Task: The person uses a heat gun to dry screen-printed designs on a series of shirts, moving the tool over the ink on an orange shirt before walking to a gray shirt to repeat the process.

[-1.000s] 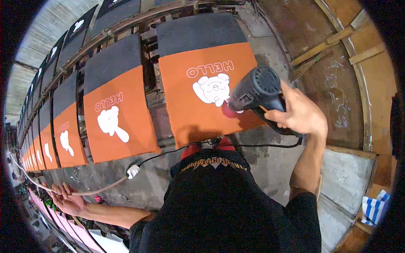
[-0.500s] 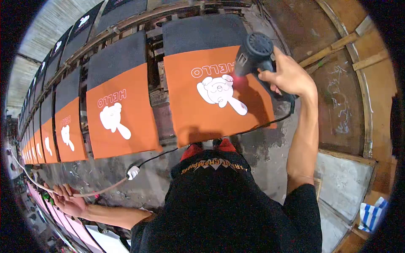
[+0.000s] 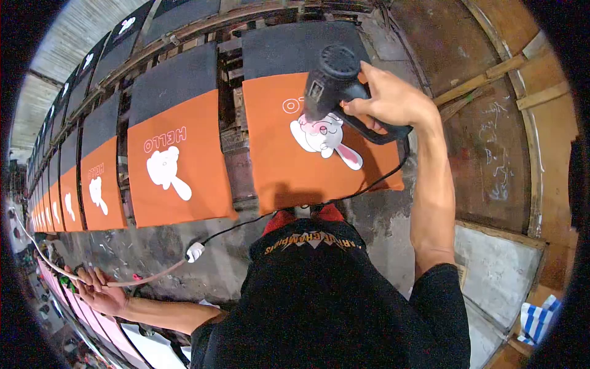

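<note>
My right hand [image 3: 390, 101] grips a black heat gun [image 3: 335, 80] by its handle. Its nozzle points down at a white rabbit print [image 3: 326, 138] on the nearest orange-and-black fabric panel [image 3: 279, 175] and covers most of the lettering above it. Pink shows on the rabbit's face and long ear. Low on the left, my left hand [image 3: 101, 295] is palm up, fingers curled round a pale extension cord [image 3: 153, 278]. That cord ends in a white socket [image 3: 194, 251], where the heat gun's black cable [image 3: 236, 225] joins it.
Another orange panel [image 3: 184, 203] with a rabbit and HELLO print lies alongside, in a long row running left on wooden rails [image 3: 233, 15]. Wooden boards [image 3: 491, 141] stand to the right. Pink panels [image 3: 92, 320] lie behind my left hand. A striped cloth [image 3: 539, 317] is at lower right.
My right hand has moved the heat gun left, over the lettering and the rabbit's head. The rabbit's ear and face look pinker. The reddish glow beneath the nozzle no longer shows. My left hand stays put.
</note>
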`<state>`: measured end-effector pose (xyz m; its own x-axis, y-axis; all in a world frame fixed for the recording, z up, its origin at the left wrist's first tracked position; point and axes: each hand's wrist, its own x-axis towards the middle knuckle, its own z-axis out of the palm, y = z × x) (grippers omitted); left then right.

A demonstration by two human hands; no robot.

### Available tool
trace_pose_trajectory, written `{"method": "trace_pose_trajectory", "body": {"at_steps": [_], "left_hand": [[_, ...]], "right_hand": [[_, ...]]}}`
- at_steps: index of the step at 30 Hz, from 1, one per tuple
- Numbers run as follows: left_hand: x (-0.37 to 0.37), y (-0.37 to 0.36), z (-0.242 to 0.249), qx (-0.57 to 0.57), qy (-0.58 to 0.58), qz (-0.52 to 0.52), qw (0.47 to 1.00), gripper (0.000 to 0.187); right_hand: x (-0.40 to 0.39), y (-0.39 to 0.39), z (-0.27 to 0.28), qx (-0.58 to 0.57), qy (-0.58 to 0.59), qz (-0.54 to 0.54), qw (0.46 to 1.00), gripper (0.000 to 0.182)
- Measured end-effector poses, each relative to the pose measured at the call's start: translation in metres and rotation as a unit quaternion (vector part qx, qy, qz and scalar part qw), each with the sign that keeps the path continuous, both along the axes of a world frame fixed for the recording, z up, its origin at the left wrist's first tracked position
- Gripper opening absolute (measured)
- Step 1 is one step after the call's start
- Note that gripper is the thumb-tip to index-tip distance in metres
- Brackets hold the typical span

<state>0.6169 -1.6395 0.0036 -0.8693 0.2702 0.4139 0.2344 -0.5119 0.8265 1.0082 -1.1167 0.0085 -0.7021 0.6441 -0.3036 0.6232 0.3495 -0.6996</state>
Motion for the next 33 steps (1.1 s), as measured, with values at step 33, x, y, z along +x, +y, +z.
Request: {"method": "trace_pose_trajectory", "body": {"at_steps": [33], "left_hand": [[-0.004, -0.001, 0.000, 0.012, -0.008, 0.001, 1.000, 0.047]], "right_hand": [[0.059, -0.062, 0.006, 0.139, -0.077, 0.049, 0.986, 0.068]]}}
